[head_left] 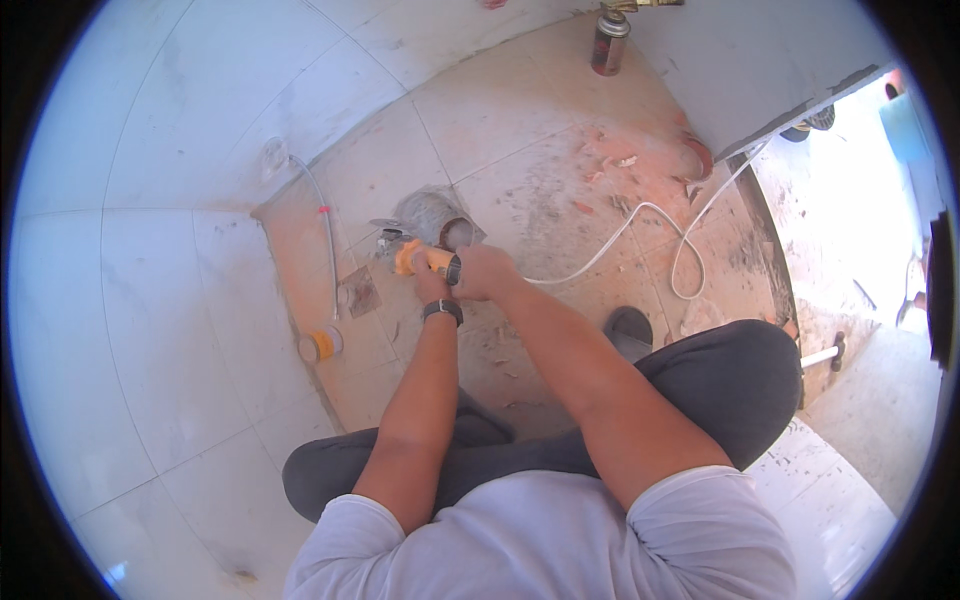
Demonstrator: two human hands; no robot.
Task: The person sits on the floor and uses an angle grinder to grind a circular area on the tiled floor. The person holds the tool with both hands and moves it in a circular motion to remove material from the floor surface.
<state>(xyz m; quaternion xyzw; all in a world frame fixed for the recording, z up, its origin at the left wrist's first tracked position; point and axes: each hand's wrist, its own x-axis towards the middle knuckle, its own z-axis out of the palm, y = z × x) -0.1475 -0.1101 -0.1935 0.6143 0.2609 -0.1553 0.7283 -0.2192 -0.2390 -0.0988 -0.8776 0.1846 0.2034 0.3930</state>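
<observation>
A yellow-and-black angle grinder (pixel 407 257) is held low over the tiled floor (pixel 490 110), its metal head toward the far left. My left hand (pixel 432 284) is closed around its yellow body. My right hand (pixel 486 272) grips the dark rear end. Just beyond the tool lies a grey patch of cement or dust (pixel 428 208), with a round brownish opening (pixel 457 234) at its right side. Whether the grinder's disc touches the floor I cannot tell. A white cord (pixel 600 262) runs from near my right hand across the floor to the right.
A spray-type can (pixel 609 45) stands at the back. A yellow-and-white roll or tin (pixel 322 345) lies by the left wall, near a thin hose (pixel 330 230) and a square drain (pixel 358 292). Reddish debris (pixel 625 160) litters the floor. A hammer (pixel 836 353) lies at the right.
</observation>
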